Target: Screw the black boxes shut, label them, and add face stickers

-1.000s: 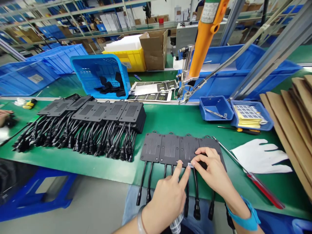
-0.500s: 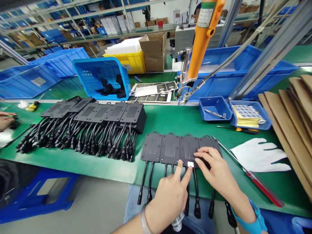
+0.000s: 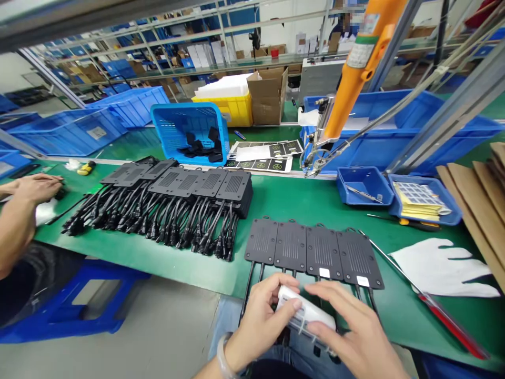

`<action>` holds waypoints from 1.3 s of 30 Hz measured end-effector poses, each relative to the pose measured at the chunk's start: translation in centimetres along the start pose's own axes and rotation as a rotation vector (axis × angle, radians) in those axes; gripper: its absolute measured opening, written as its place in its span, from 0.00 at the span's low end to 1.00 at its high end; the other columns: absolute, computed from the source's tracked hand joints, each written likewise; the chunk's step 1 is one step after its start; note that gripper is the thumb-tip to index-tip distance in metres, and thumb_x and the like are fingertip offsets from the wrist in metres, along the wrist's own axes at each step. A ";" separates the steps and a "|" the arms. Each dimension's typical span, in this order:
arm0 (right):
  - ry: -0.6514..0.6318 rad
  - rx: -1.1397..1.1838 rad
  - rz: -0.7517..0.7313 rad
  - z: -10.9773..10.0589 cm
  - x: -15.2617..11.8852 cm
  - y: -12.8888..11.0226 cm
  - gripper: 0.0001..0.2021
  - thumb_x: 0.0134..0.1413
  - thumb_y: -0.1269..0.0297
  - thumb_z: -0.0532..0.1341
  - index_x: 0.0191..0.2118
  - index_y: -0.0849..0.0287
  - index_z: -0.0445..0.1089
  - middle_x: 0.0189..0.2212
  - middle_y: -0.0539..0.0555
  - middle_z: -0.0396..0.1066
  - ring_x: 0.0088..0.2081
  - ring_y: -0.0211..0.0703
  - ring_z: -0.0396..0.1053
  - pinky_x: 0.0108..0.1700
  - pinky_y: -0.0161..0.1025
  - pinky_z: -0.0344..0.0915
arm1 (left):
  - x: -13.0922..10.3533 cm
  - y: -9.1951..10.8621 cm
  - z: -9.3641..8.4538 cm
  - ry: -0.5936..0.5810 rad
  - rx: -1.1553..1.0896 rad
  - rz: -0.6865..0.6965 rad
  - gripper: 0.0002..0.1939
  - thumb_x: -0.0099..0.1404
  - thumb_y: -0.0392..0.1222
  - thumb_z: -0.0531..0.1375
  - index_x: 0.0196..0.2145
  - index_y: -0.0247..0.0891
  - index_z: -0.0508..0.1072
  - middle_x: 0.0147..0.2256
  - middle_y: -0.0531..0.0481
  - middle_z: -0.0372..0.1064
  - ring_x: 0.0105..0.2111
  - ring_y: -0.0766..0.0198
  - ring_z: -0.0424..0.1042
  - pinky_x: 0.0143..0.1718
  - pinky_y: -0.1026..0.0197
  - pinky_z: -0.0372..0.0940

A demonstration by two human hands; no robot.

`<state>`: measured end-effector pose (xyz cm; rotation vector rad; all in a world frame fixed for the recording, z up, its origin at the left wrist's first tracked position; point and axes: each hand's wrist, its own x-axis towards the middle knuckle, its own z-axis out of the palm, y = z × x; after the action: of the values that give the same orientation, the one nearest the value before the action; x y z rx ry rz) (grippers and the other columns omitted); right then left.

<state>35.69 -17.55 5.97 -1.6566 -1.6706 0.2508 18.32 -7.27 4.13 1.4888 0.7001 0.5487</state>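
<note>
My left hand (image 3: 268,310) is closed around a white roll of labels (image 3: 311,315) with dark print near its left end, held above the table's front edge. A strip with pale gridlines hangs from the roll's lower side. My right hand (image 3: 351,326) is at the roll's right end, fingers spread and slightly blurred, thumb at the strip. Just beyond, several flat black boxes with cables lie side by side. The rightmost box (image 3: 360,258) and the box beside it (image 3: 322,252) each carry a small white label (image 3: 324,272) at the lower edge. My hands cover some cables.
A stack of similar black boxes (image 3: 181,181) stands to the left. On the right lie a red-handled screwdriver (image 3: 450,323) and a white glove (image 3: 445,266). An orange power driver (image 3: 355,79) hangs over small blue bins (image 3: 363,184). A co-worker's hands (image 3: 37,187) are far left.
My hands have left the boxes and come back toward me. The label roll, formerly low in my lap area, is now up in my left hand. The rightmost box now shows a white label.
</note>
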 end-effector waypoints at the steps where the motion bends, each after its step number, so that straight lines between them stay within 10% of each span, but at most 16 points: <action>1: -0.004 0.071 0.017 0.4 0.1 -0.7 0.09 0.64 0.60 0.60 0.49 0.52 0.67 0.39 0.50 0.74 0.38 0.35 0.75 0.38 0.27 0.71 | -0.1 0.1 0.0 0.012 -0.049 -0.005 0.10 0.65 0.44 0.65 0.41 0.37 0.74 0.33 0.50 0.73 0.29 0.66 0.69 0.31 0.66 0.63; 12: 0.156 0.042 -0.023 1.6 0.9 -1.4 0.04 0.65 0.65 0.58 0.38 0.54 0.70 0.29 0.46 0.75 0.28 0.33 0.74 0.32 0.27 0.69 | -1.2 1.0 -1.4 0.033 -0.118 -0.082 0.12 0.64 0.47 0.65 0.36 0.34 0.82 0.30 0.46 0.79 0.28 0.63 0.73 0.32 0.65 0.67; 27: 0.166 -0.339 -0.315 2.2 0.6 -2.1 0.08 0.56 0.76 0.63 0.43 0.65 0.71 0.39 0.62 0.75 0.41 0.50 0.71 0.43 0.47 0.66 | -0.9 0.0 -1.3 0.119 -0.284 -0.171 0.19 0.60 0.54 0.69 0.32 0.32 0.77 0.23 0.50 0.71 0.22 0.70 0.65 0.26 0.68 0.59; 39: 0.199 -0.024 -0.185 2.9 1.8 -3.0 0.10 0.59 0.76 0.60 0.46 0.59 0.69 0.35 0.55 0.74 0.37 0.43 0.72 0.40 0.40 0.70 | -1.0 0.2 -0.9 0.149 -0.122 -0.118 0.16 0.64 0.49 0.64 0.26 0.33 0.73 0.20 0.54 0.63 0.21 0.70 0.58 0.24 0.68 0.55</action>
<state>31.80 -15.27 6.41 -1.4803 -1.6661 -0.0239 17.01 -7.29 4.43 1.2939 0.8505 0.6056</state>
